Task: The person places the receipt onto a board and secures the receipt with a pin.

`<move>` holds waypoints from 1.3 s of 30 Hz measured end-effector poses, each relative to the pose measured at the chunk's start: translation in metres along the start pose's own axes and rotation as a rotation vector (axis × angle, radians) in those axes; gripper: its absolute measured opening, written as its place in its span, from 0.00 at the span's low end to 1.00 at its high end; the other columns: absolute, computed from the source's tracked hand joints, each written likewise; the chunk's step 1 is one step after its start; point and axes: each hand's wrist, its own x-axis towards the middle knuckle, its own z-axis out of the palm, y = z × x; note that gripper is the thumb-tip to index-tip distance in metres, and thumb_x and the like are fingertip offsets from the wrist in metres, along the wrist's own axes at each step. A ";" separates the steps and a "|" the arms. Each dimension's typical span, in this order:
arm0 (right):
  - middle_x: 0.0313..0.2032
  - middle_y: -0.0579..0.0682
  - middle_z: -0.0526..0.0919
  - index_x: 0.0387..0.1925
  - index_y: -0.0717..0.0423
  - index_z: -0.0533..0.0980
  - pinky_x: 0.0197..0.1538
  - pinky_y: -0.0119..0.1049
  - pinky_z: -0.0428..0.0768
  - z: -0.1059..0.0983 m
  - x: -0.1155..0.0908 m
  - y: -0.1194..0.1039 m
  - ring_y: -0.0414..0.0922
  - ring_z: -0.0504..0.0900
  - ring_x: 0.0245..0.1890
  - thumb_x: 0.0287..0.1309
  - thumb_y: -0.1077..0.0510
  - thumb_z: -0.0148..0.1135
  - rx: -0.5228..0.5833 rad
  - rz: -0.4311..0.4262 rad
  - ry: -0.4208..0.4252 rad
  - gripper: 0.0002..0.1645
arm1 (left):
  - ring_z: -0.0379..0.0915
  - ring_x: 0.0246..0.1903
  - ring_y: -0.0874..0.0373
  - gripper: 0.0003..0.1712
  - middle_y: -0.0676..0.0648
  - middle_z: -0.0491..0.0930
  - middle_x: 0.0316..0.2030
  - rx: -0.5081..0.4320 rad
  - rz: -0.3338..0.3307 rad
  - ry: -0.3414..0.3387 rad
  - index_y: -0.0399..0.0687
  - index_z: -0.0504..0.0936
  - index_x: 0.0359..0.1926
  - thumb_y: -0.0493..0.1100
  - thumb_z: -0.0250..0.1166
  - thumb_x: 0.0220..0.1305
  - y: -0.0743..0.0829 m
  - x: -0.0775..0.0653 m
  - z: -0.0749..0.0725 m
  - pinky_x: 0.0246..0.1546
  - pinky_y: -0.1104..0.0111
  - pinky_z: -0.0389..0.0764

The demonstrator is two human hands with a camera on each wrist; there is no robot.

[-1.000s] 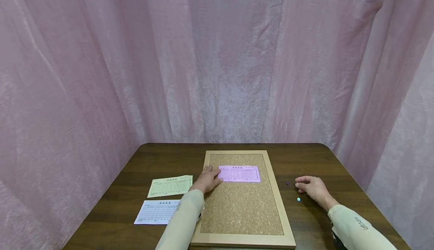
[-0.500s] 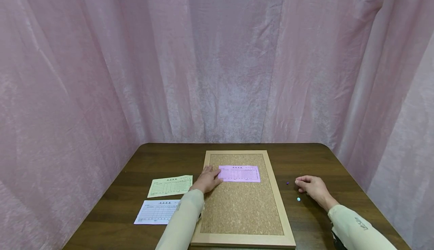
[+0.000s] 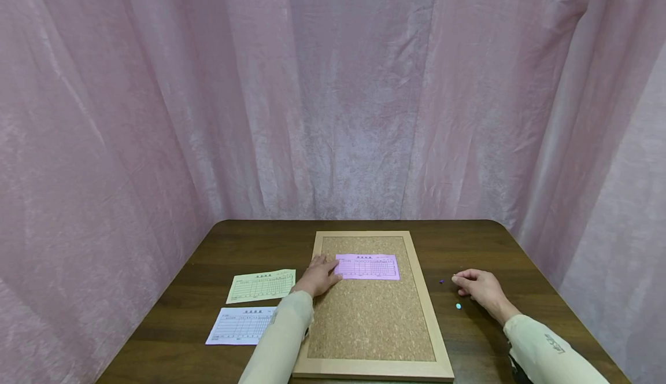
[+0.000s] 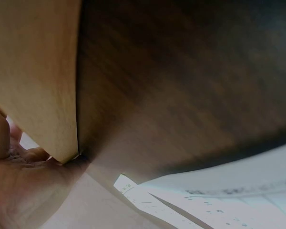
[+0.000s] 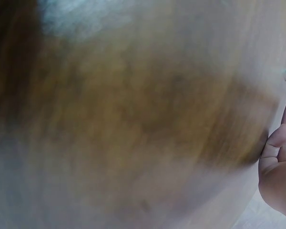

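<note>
A cork board (image 3: 374, 320) with a light wooden frame lies on the dark table, and a pink printed slip (image 3: 368, 267) lies on its upper part. My left hand (image 3: 316, 277) rests over the frame's left side, thumb and fingers at the slip's left edge. In the left wrist view the palm (image 4: 24, 191) lies by the frame's corner. To the right of the board, my right hand (image 3: 481, 291) pinches a tiny pale thing, seemingly a thumbtack, mostly hidden by the fingertips. Close by on the table are a teal thumbtack (image 3: 458, 306) and a small purple tack (image 3: 441, 281).
Left of the board lie a yellow-green printed slip (image 3: 262, 287) and a white-blue printed slip (image 3: 239, 326), the latter partly covered by the left sleeve. Pink curtains (image 3: 354, 95) hang behind and beside the wooden table (image 3: 171, 314).
The right fingertips have shifted slightly and closed together around the tiny thing. The left hand, slips and board have not moved.
</note>
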 end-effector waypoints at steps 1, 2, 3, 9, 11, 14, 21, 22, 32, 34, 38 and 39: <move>0.35 0.51 0.85 0.41 0.64 0.82 0.31 0.37 0.75 0.000 0.001 0.000 0.41 0.84 0.30 0.65 0.53 0.65 0.005 0.007 0.002 0.15 | 0.38 0.76 0.41 0.31 0.36 0.50 0.75 -0.001 0.000 0.000 0.49 0.69 0.71 0.53 0.59 0.72 0.000 0.000 0.000 0.71 0.47 0.49; 0.34 0.50 0.85 0.40 0.64 0.82 0.31 0.37 0.75 0.000 0.001 0.000 0.41 0.84 0.30 0.64 0.53 0.65 0.007 0.007 0.001 0.15 | 0.38 0.76 0.41 0.31 0.36 0.50 0.75 -0.001 0.001 0.000 0.49 0.69 0.71 0.53 0.59 0.72 0.000 0.000 0.000 0.71 0.47 0.49; 0.34 0.50 0.85 0.40 0.64 0.82 0.31 0.37 0.75 0.000 0.001 0.000 0.41 0.84 0.30 0.64 0.53 0.66 0.008 0.004 -0.001 0.15 | 0.38 0.76 0.41 0.31 0.35 0.50 0.75 -0.001 0.002 0.001 0.48 0.69 0.71 0.53 0.59 0.72 0.000 0.000 0.000 0.71 0.47 0.49; 0.35 0.50 0.86 0.39 0.63 0.82 0.31 0.37 0.76 0.000 0.000 -0.001 0.41 0.84 0.31 0.63 0.55 0.66 0.010 -0.011 0.004 0.13 | 0.38 0.76 0.41 0.31 0.35 0.51 0.75 0.000 0.002 0.002 0.48 0.69 0.71 0.53 0.59 0.72 0.001 -0.001 0.000 0.71 0.47 0.49; 0.34 0.51 0.87 0.38 0.63 0.83 0.30 0.36 0.77 0.000 0.000 -0.001 0.41 0.84 0.30 0.63 0.56 0.66 0.007 -0.011 0.011 0.12 | 0.38 0.76 0.41 0.31 0.35 0.50 0.75 0.000 0.004 0.003 0.48 0.69 0.71 0.53 0.59 0.72 0.001 -0.001 -0.001 0.71 0.47 0.49; 0.33 0.51 0.87 0.37 0.64 0.83 0.30 0.36 0.78 -0.001 0.000 -0.001 0.41 0.83 0.30 0.63 0.58 0.66 -0.001 -0.024 0.014 0.11 | 0.39 0.76 0.40 0.31 0.35 0.51 0.75 0.001 0.010 0.006 0.47 0.69 0.71 0.53 0.59 0.72 0.001 -0.002 -0.001 0.71 0.47 0.49; 0.31 0.52 0.87 0.34 0.65 0.82 0.30 0.36 0.81 0.000 0.001 -0.001 0.41 0.83 0.29 0.60 0.61 0.66 0.018 -0.014 0.024 0.08 | 0.39 0.76 0.41 0.31 0.35 0.51 0.75 0.013 0.007 0.000 0.48 0.69 0.71 0.53 0.58 0.73 0.001 -0.002 -0.001 0.72 0.48 0.48; 0.30 0.52 0.87 0.34 0.64 0.82 0.30 0.36 0.81 0.000 0.001 -0.001 0.41 0.83 0.28 0.60 0.61 0.66 0.029 -0.007 0.026 0.08 | 0.39 0.76 0.41 0.31 0.35 0.51 0.75 0.014 0.006 -0.001 0.48 0.69 0.71 0.53 0.58 0.73 0.001 -0.001 0.000 0.72 0.48 0.48; 0.31 0.52 0.85 0.38 0.68 0.80 0.30 0.36 0.83 0.002 -0.002 -0.004 0.43 0.84 0.28 0.62 0.58 0.64 0.095 0.024 0.029 0.13 | 0.39 0.75 0.40 0.31 0.35 0.52 0.75 0.022 0.015 0.002 0.48 0.69 0.71 0.53 0.58 0.73 0.001 -0.001 -0.001 0.72 0.48 0.48; 0.30 0.52 0.85 0.38 0.69 0.79 0.29 0.36 0.83 0.003 -0.002 -0.004 0.43 0.84 0.28 0.62 0.59 0.64 0.110 0.030 0.032 0.13 | 0.39 0.75 0.40 0.31 0.34 0.52 0.75 0.021 0.017 0.004 0.47 0.69 0.71 0.53 0.58 0.73 0.001 0.000 -0.001 0.72 0.48 0.48; 0.28 0.52 0.85 0.36 0.69 0.80 0.29 0.35 0.83 0.003 -0.001 -0.004 0.42 0.84 0.27 0.61 0.61 0.65 0.127 0.027 0.034 0.11 | 0.39 0.75 0.40 0.31 0.34 0.52 0.75 0.017 0.017 0.004 0.47 0.69 0.71 0.53 0.58 0.73 0.001 -0.001 -0.001 0.72 0.47 0.48; 0.28 0.52 0.85 0.36 0.69 0.80 0.29 0.35 0.83 0.003 -0.001 -0.004 0.42 0.83 0.27 0.61 0.62 0.64 0.132 0.025 0.033 0.10 | 0.39 0.75 0.40 0.31 0.35 0.51 0.75 0.017 0.016 0.003 0.47 0.69 0.72 0.53 0.58 0.73 0.001 -0.001 -0.001 0.72 0.47 0.48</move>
